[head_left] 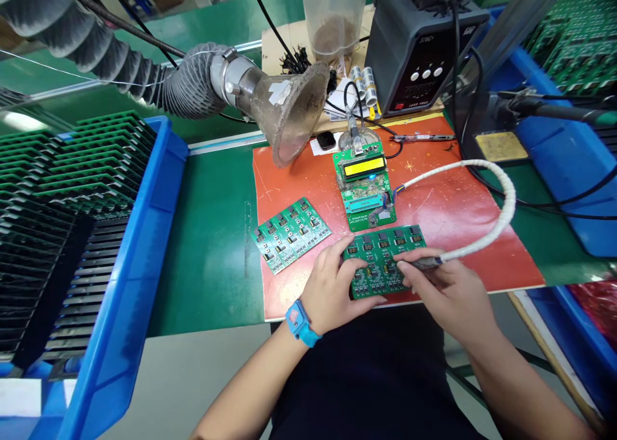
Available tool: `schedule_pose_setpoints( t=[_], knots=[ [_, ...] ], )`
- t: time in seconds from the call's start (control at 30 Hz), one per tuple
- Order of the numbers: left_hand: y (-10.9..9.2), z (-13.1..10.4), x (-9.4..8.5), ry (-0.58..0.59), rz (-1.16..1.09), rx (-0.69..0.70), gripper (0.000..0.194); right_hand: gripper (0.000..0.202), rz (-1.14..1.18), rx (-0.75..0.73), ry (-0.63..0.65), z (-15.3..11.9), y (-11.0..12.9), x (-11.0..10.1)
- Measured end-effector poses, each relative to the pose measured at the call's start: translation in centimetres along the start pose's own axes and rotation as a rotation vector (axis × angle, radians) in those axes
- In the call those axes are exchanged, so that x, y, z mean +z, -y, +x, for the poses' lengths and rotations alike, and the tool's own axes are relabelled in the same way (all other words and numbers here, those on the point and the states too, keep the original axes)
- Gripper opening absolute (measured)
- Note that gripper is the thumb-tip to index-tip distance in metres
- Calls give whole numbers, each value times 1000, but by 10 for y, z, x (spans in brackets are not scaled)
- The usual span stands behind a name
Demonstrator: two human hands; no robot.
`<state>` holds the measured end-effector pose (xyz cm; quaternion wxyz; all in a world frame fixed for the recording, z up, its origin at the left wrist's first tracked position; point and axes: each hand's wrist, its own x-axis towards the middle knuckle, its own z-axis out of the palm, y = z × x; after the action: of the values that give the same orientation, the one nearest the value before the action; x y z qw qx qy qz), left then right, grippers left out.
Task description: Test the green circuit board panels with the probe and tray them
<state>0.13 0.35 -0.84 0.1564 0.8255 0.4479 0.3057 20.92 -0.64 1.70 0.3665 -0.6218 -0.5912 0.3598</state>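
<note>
A green circuit board panel [380,250] with several small digit displays lies at the front of the red mat. My left hand [335,286], with a blue wrist strap, grips its left end between thumb and fingers. My right hand [446,292] pinches a dark probe [427,263] on the end of a white wrapped cable [506,209], its tip over the right half of the panel; whether it touches is hidden by the fingers. Behind stands a green programmer board [370,218] with a lit yellow screen, which the cable joins. A second circuit board panel [292,234] lies to the left.
A fume extractor hood [296,115] on a grey hose hangs over the back of the red mat [289,299]. A soldering station [419,61] stands behind. Blue bins [164,164] with circuit boards flank the bench. Tweezers [424,137] lie at the back right.
</note>
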Motion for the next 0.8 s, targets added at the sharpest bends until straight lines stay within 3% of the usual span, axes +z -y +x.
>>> schedule_pose_setpoints(
  t=[0.8],
  knots=[
    [1,0,1,-3,-14,-1,59,16,70,7,-44,0,11,-3]
  ],
)
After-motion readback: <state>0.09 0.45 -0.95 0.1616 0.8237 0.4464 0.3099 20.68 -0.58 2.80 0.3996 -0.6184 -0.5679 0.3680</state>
